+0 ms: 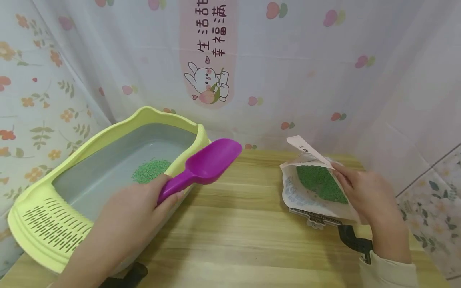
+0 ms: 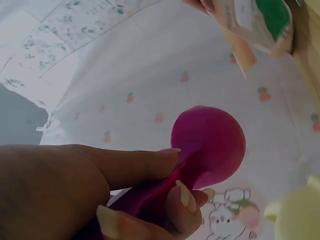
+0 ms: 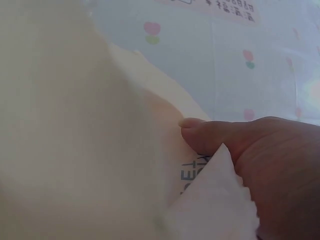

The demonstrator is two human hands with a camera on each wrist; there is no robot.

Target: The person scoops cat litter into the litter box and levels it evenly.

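Note:
A purple scoop point(image 1: 212, 161) is gripped by its handle in my left hand point(image 1: 126, 214), its bowl bare and pointing up to the right. In the left wrist view, the thumb and fingers wrap the scoop's handle point(image 2: 150, 200). Behind this hand stands a litter box point(image 1: 77, 148) with a lime-green rim and grey tray; a small pile of green granules point(image 1: 149, 171) lies inside. On the right, my right hand point(image 1: 371, 196) pinches the edge of a white paper bag point(image 1: 304, 196), holding its mouth open. Green granules point(image 1: 322, 185) show inside the bag.
Both containers stand on a wooden tabletop point(image 1: 234, 228). A white curtain point(image 1: 281, 80) with fruit prints and a rabbit picture hangs along the back. Floral cloth point(image 1: 32, 100) covers the left side. Slotted holes mark the litter box's front step point(image 1: 54, 224).

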